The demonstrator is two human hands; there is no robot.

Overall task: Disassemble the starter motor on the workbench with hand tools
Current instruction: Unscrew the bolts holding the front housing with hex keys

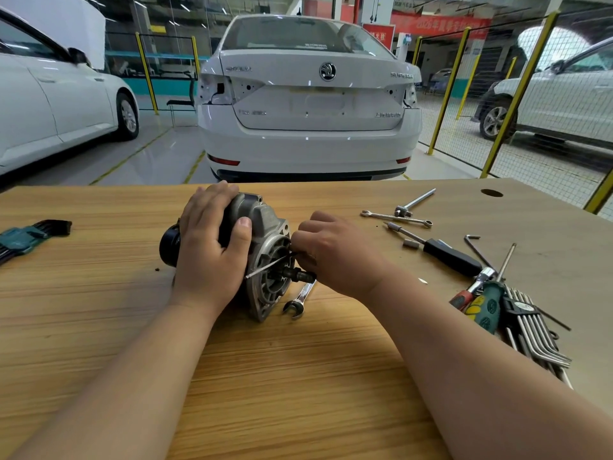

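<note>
Head camera: the starter motor point(265, 224) lies on its side at the middle of the desk point(298, 376), its black end cap point(169, 244) pointing left and its grey cast nose housing facing right, toward the person. The left hand point(209, 247) is clamped over the body from above, with fingers wrapped round the far side and the thumb point(244, 227) pressed on the housing. The right hand point(331, 254) has its fingers curled and pinches a thin steel tool point(265, 267) whose shaft crosses the open mouth of the nose. Whether it is a hex key or a pick, I cannot tell. The pinion shaft point(300, 275) sticks out of that mouth just below the right hand.

The motor looks heavy and rigid: cast metal and a steel barrel that will not flex or dent under a firm grip. Being round, it would likely roll on the smooth desk, so pinning it from above over the barrel seems the sound hold. The flange rim and the ribs of the nose also offer good purchase. The dark barrel may be greasy. The thin tool is the weak member here and could bend or slip out if levered hard.

A combination wrench point(298, 300) lies on the desk just beside the flange. Screwdrivers point(451, 258) and a set of hex keys point(534, 330) lie well to the right.
</note>
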